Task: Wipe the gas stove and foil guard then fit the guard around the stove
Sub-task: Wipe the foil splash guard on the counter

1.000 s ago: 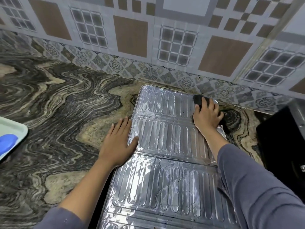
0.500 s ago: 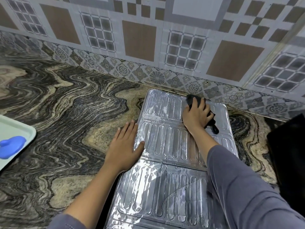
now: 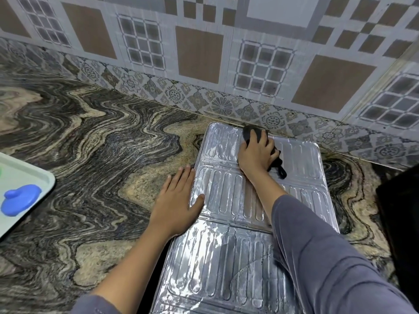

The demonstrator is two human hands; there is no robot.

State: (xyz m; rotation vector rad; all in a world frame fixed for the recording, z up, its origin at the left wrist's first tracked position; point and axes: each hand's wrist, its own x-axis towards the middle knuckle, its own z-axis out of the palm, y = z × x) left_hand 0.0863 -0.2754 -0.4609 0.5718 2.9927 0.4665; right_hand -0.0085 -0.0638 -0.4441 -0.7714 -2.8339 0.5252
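A silver ribbed foil guard (image 3: 226,257) lies flat on the marbled counter, running from the wall toward me. My right hand (image 3: 257,154) presses a black cloth (image 3: 250,132) onto the guard's far panel, near its top edge; a strip of cloth trails out to the right of the hand. Flat and spread, my left hand (image 3: 176,205) rests on the counter at the guard's left edge, with the thumb lying on the foil. A black edge of the gas stove (image 3: 401,223) shows at the far right.
A pale tray (image 3: 27,177) holding a blue lid (image 3: 19,199) sits at the left edge. The patterned tile wall (image 3: 204,53) rises just behind the guard. Bare marbled counter (image 3: 90,155) spreads to the left.
My right hand has slid the black cloth leftward along the guard's far panel, from its right corner toward the middle. My left hand has stayed pressed at the left edge.
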